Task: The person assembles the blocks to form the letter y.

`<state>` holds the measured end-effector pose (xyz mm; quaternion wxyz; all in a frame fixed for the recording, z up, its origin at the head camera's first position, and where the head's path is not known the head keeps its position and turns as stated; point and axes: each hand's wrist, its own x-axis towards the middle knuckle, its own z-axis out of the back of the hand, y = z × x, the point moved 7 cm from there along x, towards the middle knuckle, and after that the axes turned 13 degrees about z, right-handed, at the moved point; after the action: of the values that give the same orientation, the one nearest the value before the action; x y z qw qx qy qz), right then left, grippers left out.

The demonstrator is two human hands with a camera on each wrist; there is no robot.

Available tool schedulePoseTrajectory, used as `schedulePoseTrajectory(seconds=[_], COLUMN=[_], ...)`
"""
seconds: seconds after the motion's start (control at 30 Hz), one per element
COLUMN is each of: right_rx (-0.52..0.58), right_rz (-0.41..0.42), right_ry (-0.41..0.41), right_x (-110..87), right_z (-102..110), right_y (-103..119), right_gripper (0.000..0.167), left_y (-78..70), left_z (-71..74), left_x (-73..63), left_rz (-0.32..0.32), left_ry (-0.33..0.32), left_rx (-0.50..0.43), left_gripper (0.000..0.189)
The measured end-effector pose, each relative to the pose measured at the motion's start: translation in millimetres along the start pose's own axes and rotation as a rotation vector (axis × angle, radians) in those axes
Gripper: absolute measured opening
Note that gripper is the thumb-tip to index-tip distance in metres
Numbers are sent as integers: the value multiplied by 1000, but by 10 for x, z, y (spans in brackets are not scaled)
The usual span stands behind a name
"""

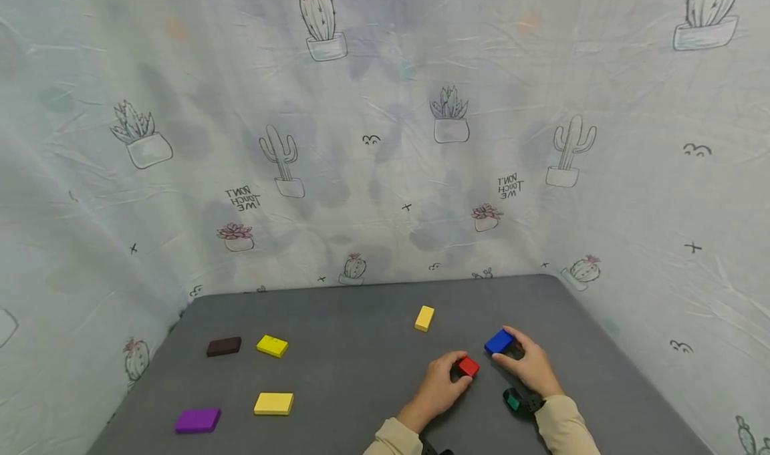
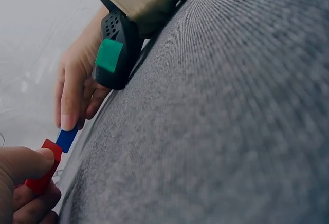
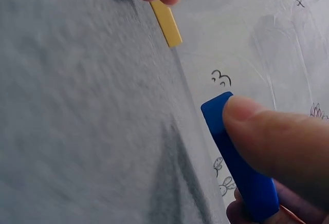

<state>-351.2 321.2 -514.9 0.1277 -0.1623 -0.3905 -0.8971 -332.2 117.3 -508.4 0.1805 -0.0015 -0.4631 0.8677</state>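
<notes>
A small red block is pinched between the thumb and fingers of my left hand. My right hand grips a flat blue block by its edges, a little farther back and to the right. In the right wrist view the thumb lies along the blue block, with other fingers behind it. The left wrist view shows the red block close in front, overlapping the lower end of the blue block. Behind both hands a pale yellow block lies on the table.
On the left of the grey table lie a dark brown block, a bright yellow block, a pale yellow block and a purple block. A cactus-print curtain hangs around the table's back and sides.
</notes>
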Motion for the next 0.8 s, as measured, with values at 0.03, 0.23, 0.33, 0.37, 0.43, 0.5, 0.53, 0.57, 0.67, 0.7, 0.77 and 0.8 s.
schedulePoseTrajectory(seconds=[0.03, 0.23, 0.33, 0.37, 0.43, 0.5, 0.53, 0.57, 0.67, 0.7, 0.77, 0.8], right_rx=[5, 5, 4, 7, 10, 13, 15, 15, 21, 22, 40, 50], right_rz=[-1, 5, 21, 25, 25, 20, 14, 9, 4, 8, 13, 15], right_ry=[5, 40, 48, 48, 51, 57, 59, 63, 77, 80, 83, 85], right_x=[1, 18, 25, 25, 24, 19, 15, 10, 6, 6, 12, 15], right_z=[-10, -84, -120, -129, -149, -170, -179, -187, -223, -234, -257, -267], right_y=[9, 87, 135, 149, 165, 174, 179, 186, 209, 224, 248, 260], right_gripper=[71, 72, 72, 72, 72, 72, 72, 72, 73, 73, 72, 72], left_y=[0, 17, 40, 46, 56, 61, 65, 65, 83, 89, 96, 103], left_z=[13, 99, 126, 134, 147, 163, 171, 183, 215, 226, 250, 257], left_x=[-3, -27, -35, -38, -44, -53, -59, -64, -77, -80, -84, -86], left_rz=[6, 37, 55, 61, 69, 63, 61, 55, 43, 39, 31, 32], left_ry=[3, 15, 19, 21, 23, 18, 16, 12, -6, -13, -24, -27], left_rx=[-5, -7, 5, 7, 11, 19, 22, 21, 25, 28, 32, 37], left_gripper=[39, 39, 39, 39, 40, 40, 40, 40, 40, 40, 40, 40])
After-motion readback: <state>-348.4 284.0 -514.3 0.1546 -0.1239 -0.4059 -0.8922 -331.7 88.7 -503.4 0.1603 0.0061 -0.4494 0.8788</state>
